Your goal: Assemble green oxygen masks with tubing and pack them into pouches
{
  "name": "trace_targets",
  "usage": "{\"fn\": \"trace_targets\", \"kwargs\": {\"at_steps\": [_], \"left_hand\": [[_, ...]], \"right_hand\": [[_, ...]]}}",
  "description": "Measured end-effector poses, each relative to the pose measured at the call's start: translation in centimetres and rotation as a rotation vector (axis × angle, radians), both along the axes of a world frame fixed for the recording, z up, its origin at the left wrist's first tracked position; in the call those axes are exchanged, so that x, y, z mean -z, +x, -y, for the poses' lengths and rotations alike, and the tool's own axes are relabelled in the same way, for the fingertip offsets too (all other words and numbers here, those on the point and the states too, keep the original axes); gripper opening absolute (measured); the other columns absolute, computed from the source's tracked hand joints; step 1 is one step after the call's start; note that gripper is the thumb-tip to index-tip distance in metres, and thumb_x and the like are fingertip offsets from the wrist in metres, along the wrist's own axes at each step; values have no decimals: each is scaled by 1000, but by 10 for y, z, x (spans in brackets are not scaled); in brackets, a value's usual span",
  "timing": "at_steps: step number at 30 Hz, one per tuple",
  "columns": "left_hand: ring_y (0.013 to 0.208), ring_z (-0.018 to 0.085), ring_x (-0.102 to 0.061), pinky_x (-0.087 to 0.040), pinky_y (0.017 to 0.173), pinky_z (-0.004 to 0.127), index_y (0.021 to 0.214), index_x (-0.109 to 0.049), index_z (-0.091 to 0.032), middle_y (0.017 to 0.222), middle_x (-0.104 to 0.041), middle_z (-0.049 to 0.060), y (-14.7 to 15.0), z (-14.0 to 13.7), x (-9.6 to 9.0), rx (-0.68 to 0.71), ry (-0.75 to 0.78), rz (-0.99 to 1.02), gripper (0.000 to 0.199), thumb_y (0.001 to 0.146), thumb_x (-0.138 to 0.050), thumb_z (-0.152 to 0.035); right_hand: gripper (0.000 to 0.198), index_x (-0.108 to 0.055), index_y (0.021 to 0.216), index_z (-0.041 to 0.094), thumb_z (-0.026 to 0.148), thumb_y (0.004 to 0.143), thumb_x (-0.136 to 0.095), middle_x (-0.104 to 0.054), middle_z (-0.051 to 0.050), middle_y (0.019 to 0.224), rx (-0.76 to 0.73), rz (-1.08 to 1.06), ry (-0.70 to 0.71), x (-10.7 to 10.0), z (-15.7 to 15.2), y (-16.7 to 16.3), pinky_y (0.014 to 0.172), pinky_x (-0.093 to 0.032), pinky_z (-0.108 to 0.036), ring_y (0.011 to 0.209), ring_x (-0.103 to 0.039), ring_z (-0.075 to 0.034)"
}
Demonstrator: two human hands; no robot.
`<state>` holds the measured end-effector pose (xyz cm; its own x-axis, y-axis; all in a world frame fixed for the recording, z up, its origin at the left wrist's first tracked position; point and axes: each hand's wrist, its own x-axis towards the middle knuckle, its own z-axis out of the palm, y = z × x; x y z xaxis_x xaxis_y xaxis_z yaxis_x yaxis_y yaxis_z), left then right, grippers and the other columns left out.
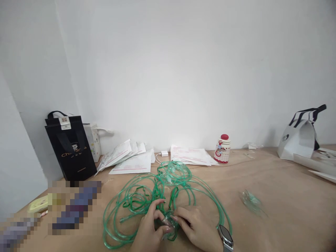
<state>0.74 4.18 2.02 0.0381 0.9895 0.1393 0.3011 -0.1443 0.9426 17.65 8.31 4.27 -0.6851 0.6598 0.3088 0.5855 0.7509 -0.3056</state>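
Note:
At the front middle of the table, a clear plastic oxygen mask (170, 223) is between my two hands. My left hand (149, 225) grips its left side with thumb and bent fingers. From the right, my right hand (195, 224) pinches the mask's edge; a watch (225, 235) is on that wrist. Loops of green tubing (111, 214) spread around and behind both hands, with green elastic straps (136, 198) tangled among them. Further back, more clear plastic pieces (169, 177) lie within the coils. My fingers partly hide the mask.
White printed packets (133, 163) and a second stack of packets (190, 155) lie by the wall, with a white charger (164, 153) between. A red-and-white bottle (222, 149) stands right of them. Crumpled clear plastic (252, 202) lies right. A black bag (75, 150) and white bag (298, 140) flank the table.

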Motion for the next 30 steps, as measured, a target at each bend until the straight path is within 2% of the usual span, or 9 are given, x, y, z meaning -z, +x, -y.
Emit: {"fn": "trace_targets", "kwargs": {"at_steps": [3,8,12,16,20,24,30], "left_hand": [[71,19,-53,-37,72,31,115,-38,-12,66,-50,-3,2,2,-3,-5,-6,-10,54,63,-52,-9],[71,18,-53,-36,72,30,111,-39,-13,65,-48,-4,1,2,-3,1,1,-18,49,64,-51,-8],[71,18,-55,-37,71,29,111,-39,-15,65,-50,-5,1,1,-2,11,-4,5,50,63,-53,-8],[71,18,-55,-38,71,28,110,-39,-15,65,-51,-4,1,0,-2,5,1,14,49,63,-52,-7],[70,17,-53,-37,71,29,111,-38,-15,65,-51,-4,0,1,-1,10,-3,16,49,64,-52,-8],[71,18,-54,-38,71,29,112,-37,-14,65,-51,-4,2,2,-3,15,-15,23,50,64,-51,-8],[72,18,-54,-38,74,30,114,-36,-14,68,-51,-3,2,3,-4,45,-8,-18,52,65,-52,-10]], "right_hand": [[23,-55,76,21,24,89,-36,-64,1,72,-4,-21,-25,0,0,0,59,-33,-21,70,-60,-13],[18,-56,84,22,27,88,-39,-66,0,77,78,2,-5,7,-3,0,61,-35,-24,74,-61,-16],[13,-55,86,22,28,86,-43,-67,0,79,114,-74,-65,13,-6,-1,63,-37,-23,73,-61,-16],[10,-52,89,22,27,86,-45,-66,0,82,60,-106,-122,8,-4,0,65,-38,-23,77,-61,-16],[15,-50,88,22,31,89,-38,-65,0,82,6,-89,-130,2,-1,1,66,-38,-24,77,-61,-16],[14,-49,86,21,26,89,-37,-65,0,80,34,-84,-126,3,-1,1,63,-37,-24,73,-60,-16],[15,-51,87,21,28,88,-37,-65,-2,81,44,-123,-186,6,-2,-1,65,-38,-25,76,-60,-18]]}}
